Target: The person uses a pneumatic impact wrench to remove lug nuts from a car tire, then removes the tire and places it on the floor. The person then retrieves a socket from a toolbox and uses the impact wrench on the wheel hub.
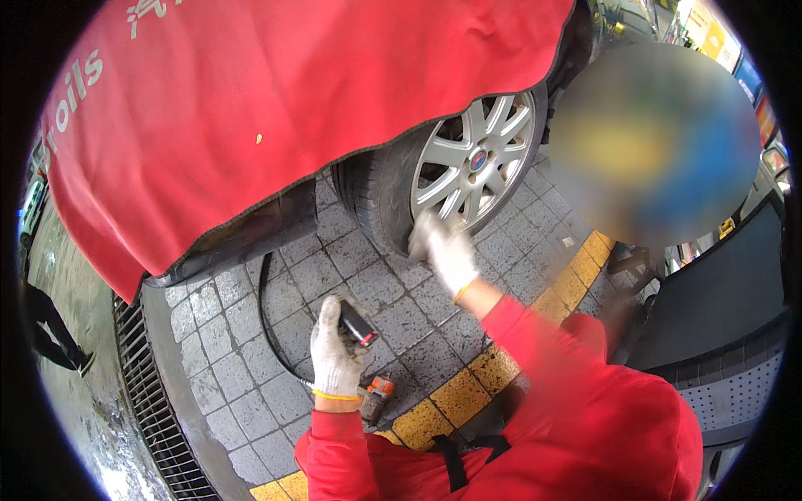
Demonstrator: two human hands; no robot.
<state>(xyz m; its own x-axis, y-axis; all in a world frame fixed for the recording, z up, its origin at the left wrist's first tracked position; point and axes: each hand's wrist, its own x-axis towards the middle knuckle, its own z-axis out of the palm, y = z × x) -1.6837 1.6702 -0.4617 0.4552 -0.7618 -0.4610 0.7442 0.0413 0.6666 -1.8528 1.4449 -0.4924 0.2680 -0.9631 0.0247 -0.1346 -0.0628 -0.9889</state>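
Note:
My left hand [336, 355], in a white knit glove with a yellow cuff, is closed around a short black cylinder [357, 324] with a red end. What exactly this piece is, I cannot make out. My right hand [447, 255], gloved the same way, is at the lower edge of the car wheel [443, 194], by the tire's sidewall. Motion smears its fingers, so whether it touches the tire or holds anything does not show. The wheel has a silver multi-spoke rim and a black tire, turned outward under the car's front corner.
A red cover [276, 108] drapes over the car. On the grey tiles, an orange-and-dark tool [378, 392] lies beside my left wrist, near a black hose [262, 309]. A floor grate [150, 392] runs at left, a yellow line [459, 401] near me. A dark-topped cart [710, 292] stands at right.

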